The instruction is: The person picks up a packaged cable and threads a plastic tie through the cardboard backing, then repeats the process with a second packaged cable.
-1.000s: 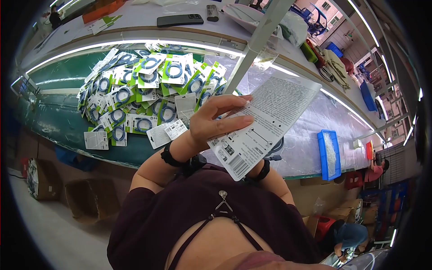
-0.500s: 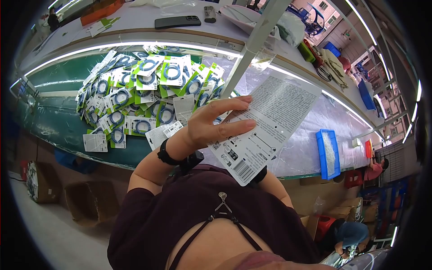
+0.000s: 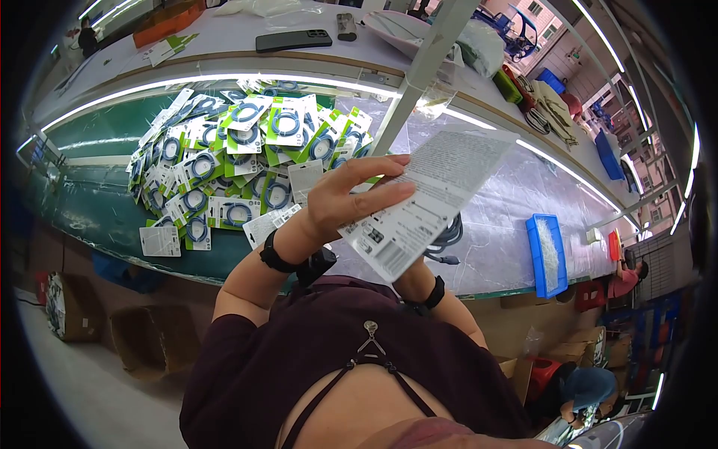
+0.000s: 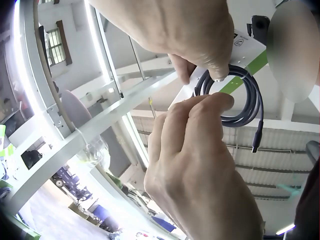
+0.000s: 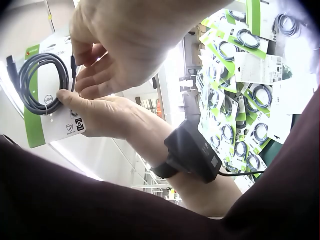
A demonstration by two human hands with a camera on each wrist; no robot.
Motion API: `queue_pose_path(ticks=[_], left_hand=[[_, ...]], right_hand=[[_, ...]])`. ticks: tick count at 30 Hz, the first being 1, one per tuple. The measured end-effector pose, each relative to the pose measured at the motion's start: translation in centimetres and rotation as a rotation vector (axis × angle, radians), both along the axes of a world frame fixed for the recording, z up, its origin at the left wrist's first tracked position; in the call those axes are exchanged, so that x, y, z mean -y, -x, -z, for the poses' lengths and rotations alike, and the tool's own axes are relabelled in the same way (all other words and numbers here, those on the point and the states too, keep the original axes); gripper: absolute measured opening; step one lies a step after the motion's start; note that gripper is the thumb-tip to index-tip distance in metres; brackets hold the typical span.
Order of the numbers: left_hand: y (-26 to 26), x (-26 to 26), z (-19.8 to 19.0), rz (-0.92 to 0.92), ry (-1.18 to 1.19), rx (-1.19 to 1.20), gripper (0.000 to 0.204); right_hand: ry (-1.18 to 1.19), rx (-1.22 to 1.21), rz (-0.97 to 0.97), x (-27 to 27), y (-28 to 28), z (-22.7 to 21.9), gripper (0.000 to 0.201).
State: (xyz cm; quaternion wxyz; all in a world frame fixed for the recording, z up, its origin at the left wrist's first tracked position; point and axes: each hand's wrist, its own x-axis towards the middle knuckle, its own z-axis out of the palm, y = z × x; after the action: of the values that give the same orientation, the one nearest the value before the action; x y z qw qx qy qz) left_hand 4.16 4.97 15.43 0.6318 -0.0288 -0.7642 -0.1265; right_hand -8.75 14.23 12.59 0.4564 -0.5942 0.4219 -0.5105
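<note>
My left hand holds up a white packaging card. Its fingers are spread on the printed back. In the right wrist view the left thumb presses the card's front, which has a green stripe. A coiled grey cable lies on that front. My right hand is behind the card in the head view, with only its wrist showing. Its fingertips pinch the cable at the coil's edge, just above the left hand.
A heap of green-and-white packaged cables covers the green mat to the left. Loose grey cables lie under the card. A blue tray sits to the right, a slanted metal post rises ahead, and a phone lies on the shelf.
The card has tilted flatter and dropped a little toward the left, uncovering the loose cables on the table. My left hand's grip on it is the same.
</note>
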Motion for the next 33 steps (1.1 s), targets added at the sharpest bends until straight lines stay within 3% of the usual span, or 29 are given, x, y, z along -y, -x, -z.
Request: queue_pose_path(ticks=[3, 4, 7, 8, 11, 15, 20, 23, 28, 31, 33], left_hand=[[0.4, 0.0, -0.2, -0.05, -0.136, -0.073, 0.036], [0.5, 0.0, 0.3, -0.051, -0.138, -0.07, 0.036], [1.4, 0.0, 3.3, 0.005, -0.751, -0.078, 0.025], [2.0, 0.1, 4.0, 0.007, -0.755, -0.072, 0.025], [4.7, 0.2, 4.3, 0.477, -1.283, -0.485, 0.016], [5.3, 0.2, 4.7, 0.533, -1.378, -0.482, 0.02], [5.5, -0.2, 4.6, 0.577, -1.326, -0.493, 0.021], [5.7, -0.1, 5.1, 0.564, -1.339, -0.466, 0.024], [6.0, 0.0, 5.4, 0.565, -1.326, -0.494, 0.026], [6.0, 0.3, 5.5, 0.599, -1.344, -0.518, 0.027], [6.1, 0.5, 5.8, 0.589, -1.341, -0.516, 0.028]], right_hand=[[-0.137, 1.186, -0.132, 1.5, 0.5, 2.8, 0.018], [-0.138, 1.189, -0.132, 1.6, 0.8, 2.9, 0.018], [0.327, 0.529, 0.156, 1.4, 2.7, 2.7, 0.024], [0.324, 0.533, 0.162, 1.5, 2.9, 2.5, 0.024], [0.953, -0.554, 0.598, 2.3, 3.1, -0.1, 0.017], [0.817, -0.448, 0.517, 3.9, 3.2, -0.5, 0.017], [0.557, -0.276, 0.584, 4.4, 3.3, -1.0, 0.017], [0.664, -0.603, 0.627, 4.1, 3.1, -2.4, 0.014], [0.611, -0.627, 0.693, 4.1, 3.3, -2.8, 0.011], [0.674, -0.956, 0.666, 3.8, 4.3, -3.4, 0.013], [0.683, -0.985, 0.651, 3.6, 4.4, -3.5, 0.014]])
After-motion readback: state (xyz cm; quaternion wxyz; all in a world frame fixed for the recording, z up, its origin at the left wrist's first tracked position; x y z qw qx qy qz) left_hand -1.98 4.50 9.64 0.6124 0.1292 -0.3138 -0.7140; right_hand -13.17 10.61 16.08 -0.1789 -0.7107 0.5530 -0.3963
